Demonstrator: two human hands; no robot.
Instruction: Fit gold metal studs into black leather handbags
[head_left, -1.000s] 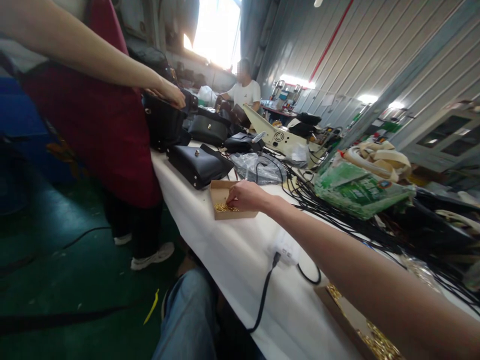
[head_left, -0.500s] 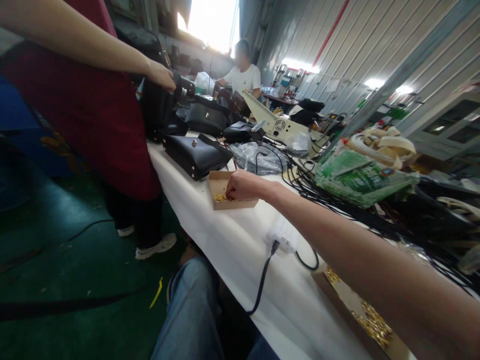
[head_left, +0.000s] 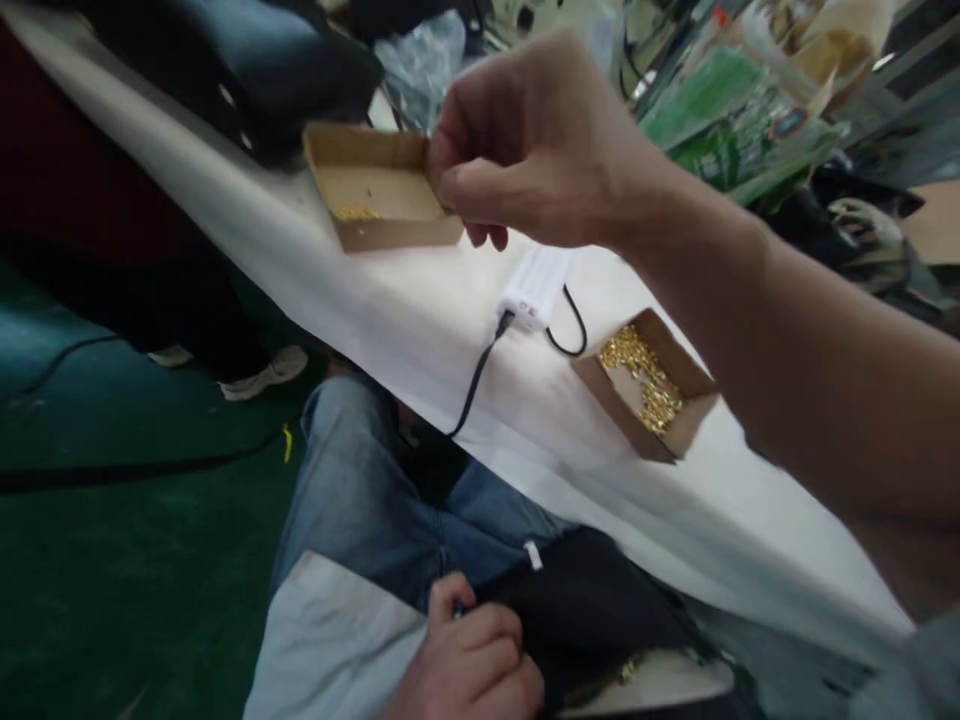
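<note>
My right hand (head_left: pixel 536 150) is in the air beside a shallow cardboard box (head_left: pixel 401 235) with a few small gold pieces (head_left: pixel 356 213) in it. Thumb and forefinger are pinched together; whatever sits between them is too small or hidden to make out. Down at my lap, my left hand (head_left: pixel 480 655) is closed at the edge of a black bag (head_left: pixel 585 590), its fingers curled. Gold bits (head_left: pixel 628 668) and a pale lining show near the bag's lower part. A second cardboard box (head_left: pixel 679 440), holding many small gold pieces, lies under my right forearm.
Between the boxes a white plug block (head_left: pixel 536 285) with black cords lies on the white-covered table (head_left: pixel 390 320). Black bags (head_left: pixel 292 70) and clear plastic (head_left: pixel 424 65) are at the back. A green sack (head_left: pixel 720 120) stands far right. A co-worker's shoe (head_left: pixel 262 373) shows at left.
My right hand has come up out of the far cardboard box, still pinched. The view has tipped down, bringing my left hand, the black bag and the whole near box into sight.
</note>
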